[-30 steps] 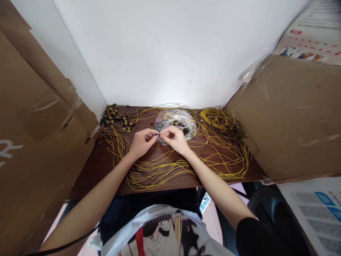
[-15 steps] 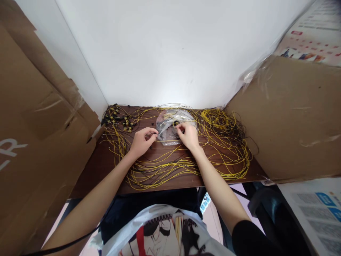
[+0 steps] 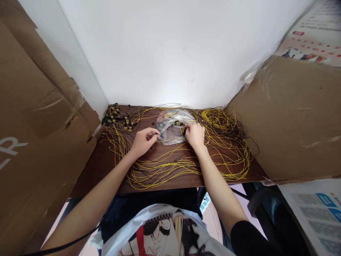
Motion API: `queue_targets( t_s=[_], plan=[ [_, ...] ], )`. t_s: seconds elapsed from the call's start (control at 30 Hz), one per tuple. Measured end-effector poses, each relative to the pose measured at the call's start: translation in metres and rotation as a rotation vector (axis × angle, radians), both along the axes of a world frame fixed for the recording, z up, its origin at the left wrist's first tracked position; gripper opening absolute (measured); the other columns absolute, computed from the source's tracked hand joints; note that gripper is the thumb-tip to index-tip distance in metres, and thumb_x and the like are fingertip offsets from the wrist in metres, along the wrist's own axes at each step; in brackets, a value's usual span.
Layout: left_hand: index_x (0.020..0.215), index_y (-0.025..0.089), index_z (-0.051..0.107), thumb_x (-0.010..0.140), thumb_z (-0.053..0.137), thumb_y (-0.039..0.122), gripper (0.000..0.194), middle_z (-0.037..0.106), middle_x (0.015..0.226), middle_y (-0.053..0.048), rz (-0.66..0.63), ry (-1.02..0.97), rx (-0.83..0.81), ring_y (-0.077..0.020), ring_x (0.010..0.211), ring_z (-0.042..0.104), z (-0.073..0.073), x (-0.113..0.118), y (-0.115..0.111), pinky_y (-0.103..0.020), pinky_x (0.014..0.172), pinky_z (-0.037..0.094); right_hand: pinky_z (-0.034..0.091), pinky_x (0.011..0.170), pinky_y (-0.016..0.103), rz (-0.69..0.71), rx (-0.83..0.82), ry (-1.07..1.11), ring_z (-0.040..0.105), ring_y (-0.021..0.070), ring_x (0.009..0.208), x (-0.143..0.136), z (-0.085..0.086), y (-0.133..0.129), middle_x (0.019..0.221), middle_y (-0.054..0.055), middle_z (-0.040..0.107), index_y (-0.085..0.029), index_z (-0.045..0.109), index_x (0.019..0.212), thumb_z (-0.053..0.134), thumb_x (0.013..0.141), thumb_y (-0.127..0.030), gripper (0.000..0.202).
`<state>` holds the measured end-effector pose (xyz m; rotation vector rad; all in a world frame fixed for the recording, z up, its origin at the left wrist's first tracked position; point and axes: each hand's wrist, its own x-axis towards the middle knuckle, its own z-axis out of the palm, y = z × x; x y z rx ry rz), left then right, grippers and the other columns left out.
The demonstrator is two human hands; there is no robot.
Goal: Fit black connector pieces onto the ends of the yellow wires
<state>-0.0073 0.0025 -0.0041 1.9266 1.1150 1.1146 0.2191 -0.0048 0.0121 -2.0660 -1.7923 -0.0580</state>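
Note:
My left hand [image 3: 145,142] is closed in a pinch, thumb against index finger, around a small black part [image 3: 156,134] whose kind is too small to tell. To its right, my right hand [image 3: 195,136] has its fingers curled over the right side of a clear plastic bag [image 3: 170,141]. A small black-and-yellow connector [image 3: 183,131] shows at those fingertips; the hand partly hides it. More black-and-yellow pieces [image 3: 176,123] lie on the bag just beyond. Thin yellow wires [image 3: 167,164] run across the brown table [image 3: 96,170] in front of both hands.
At the back left lies a pile of black-and-yellow connectors [image 3: 117,116]. A tangled coil of yellow and black wire [image 3: 218,119] covers the back right. Cardboard panels stand at the left [image 3: 39,117] and right [image 3: 290,121], with a white wall [image 3: 170,53] behind.
My right hand has moved a little to the right, uncovering more of the bag and its black-and-yellow pieces. My left hand keeps its pinch almost in place.

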Motion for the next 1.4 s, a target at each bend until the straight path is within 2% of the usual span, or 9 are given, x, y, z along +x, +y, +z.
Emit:
queue_targets(
  t_s=[0.17, 0.37, 0.57, 0.83, 1.0, 1.2, 1.4],
  plan=[
    [0.087, 0.013, 0.067, 0.077, 0.055, 0.026, 0.021, 0.069, 0.076, -0.007, -0.003, 0.018, -0.006, -0.0161, 0.067, 0.063, 0.001, 0.001, 0.000, -0.022, 0.056, 0.046, 0.034, 0.084, 0.042, 0.017, 0.008, -0.042, 0.050, 0.0294, 0.102, -0.002, -0.005, 0.002, 0.104, 0.011, 0.065, -0.019, 0.069, 0.099, 0.048, 0.086, -0.023, 0.025],
    [0.086, 0.013, 0.067, 0.077, 0.055, 0.027, 0.021, 0.069, 0.076, -0.007, -0.005, 0.024, -0.011, -0.0166, 0.067, 0.064, 0.003, 0.001, -0.002, -0.022, 0.056, 0.046, 0.034, 0.083, 0.042, 0.011, -0.001, -0.051, 0.049, 0.0293, 0.102, -0.004, -0.007, 0.002, 0.102, 0.012, 0.063, -0.018, 0.068, 0.096, 0.049, 0.085, -0.021, 0.023],
    [0.088, 0.013, 0.067, 0.077, 0.054, 0.027, 0.022, 0.069, 0.076, -0.007, -0.010, 0.031, -0.021, -0.0155, 0.064, 0.063, 0.005, 0.001, -0.003, -0.021, 0.053, 0.045, 0.031, 0.086, 0.041, 0.121, 0.024, -0.001, 0.049, 0.0272, 0.101, -0.005, -0.007, 0.002, 0.099, 0.008, 0.067, -0.020, 0.069, 0.088, 0.052, 0.082, -0.018, 0.018],
    [0.087, 0.013, 0.067, 0.077, 0.055, 0.027, 0.021, 0.069, 0.077, -0.007, -0.008, 0.015, -0.010, -0.0158, 0.067, 0.064, 0.005, 0.001, -0.002, -0.021, 0.056, 0.046, 0.032, 0.085, 0.039, 0.178, 0.153, 0.132, 0.053, 0.0248, 0.093, -0.010, -0.008, 0.002, 0.089, 0.004, 0.068, -0.020, 0.067, 0.083, 0.055, 0.081, -0.022, 0.012],
    [0.089, 0.014, 0.067, 0.078, 0.056, 0.028, 0.021, 0.068, 0.075, -0.006, -0.003, 0.001, -0.017, -0.0132, 0.062, 0.060, 0.002, 0.002, -0.002, -0.020, 0.052, 0.043, 0.038, 0.085, 0.033, 0.381, 0.279, 0.338, 0.055, 0.0195, 0.090, -0.017, -0.003, 0.000, 0.089, 0.003, 0.066, -0.018, 0.065, 0.083, 0.056, 0.081, -0.020, 0.010],
    [0.090, 0.015, 0.067, 0.077, 0.059, 0.030, 0.022, 0.064, 0.071, -0.003, -0.012, -0.018, -0.006, -0.0118, 0.061, 0.056, -0.003, 0.003, -0.001, -0.019, 0.051, 0.042, 0.047, 0.073, 0.027, 0.635, 0.231, 0.624, 0.058, 0.0137, 0.075, -0.033, -0.002, -0.005, 0.084, 0.002, 0.064, -0.018, 0.065, 0.086, 0.057, 0.080, -0.020, 0.009],
    [0.090, 0.014, 0.066, 0.077, 0.059, 0.031, 0.023, 0.062, 0.068, -0.002, -0.024, -0.021, -0.011, -0.0113, 0.058, 0.054, 0.000, 0.003, -0.002, -0.020, 0.051, 0.042, 0.047, 0.070, 0.026, 0.718, 0.207, 0.695, 0.057, 0.0129, 0.071, -0.044, -0.003, -0.010, 0.078, 0.002, 0.063, -0.018, 0.065, 0.081, 0.062, 0.078, -0.020, 0.004]
  ],
)
